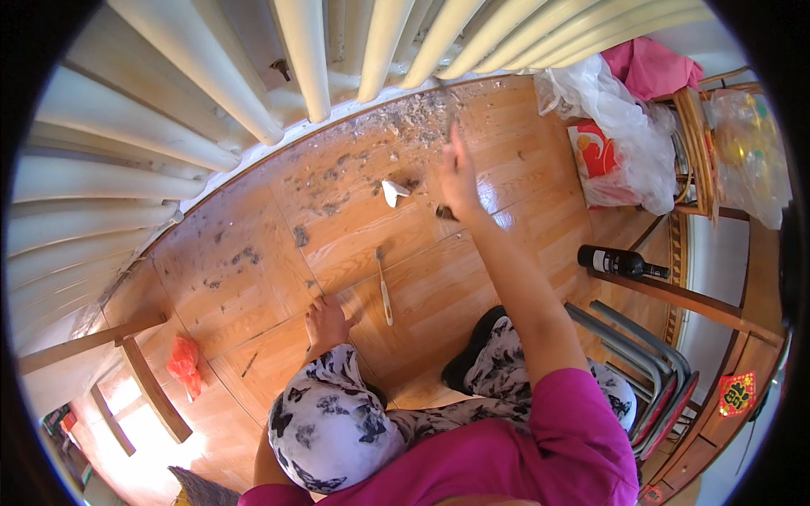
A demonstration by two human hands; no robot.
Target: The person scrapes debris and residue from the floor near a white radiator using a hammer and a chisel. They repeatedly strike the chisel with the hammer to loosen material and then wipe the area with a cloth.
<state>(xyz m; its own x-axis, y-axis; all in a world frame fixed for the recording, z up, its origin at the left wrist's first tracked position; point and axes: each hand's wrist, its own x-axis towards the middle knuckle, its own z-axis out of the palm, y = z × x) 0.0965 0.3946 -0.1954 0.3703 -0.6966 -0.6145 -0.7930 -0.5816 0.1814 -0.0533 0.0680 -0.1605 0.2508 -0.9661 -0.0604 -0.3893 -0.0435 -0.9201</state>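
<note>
My right hand [458, 173] reaches forward over the floor, closed around a slim tool whose dark handle end [445, 212] sticks out below the palm. Its blurred grey far end points into scattered dust and debris [422, 118] along the foot of the radiator [305, 59]; I cannot make out its exact kind. My left hand [327, 323] is beside my left knee, low at the floor, fingers apart and holding nothing. A toothbrush [385, 291] lies to its right. Further ahead is a crumpled white tissue [393, 193] among grey dust clumps [301, 235].
Plastic bags [650, 177] and a red-and-white box [591, 152] stand at the far right. Below them are a dark bottle [623, 261] and folded metal-legged chairs [641, 354]. At left lie a red plastic bag [185, 366] and a wooden frame [152, 388].
</note>
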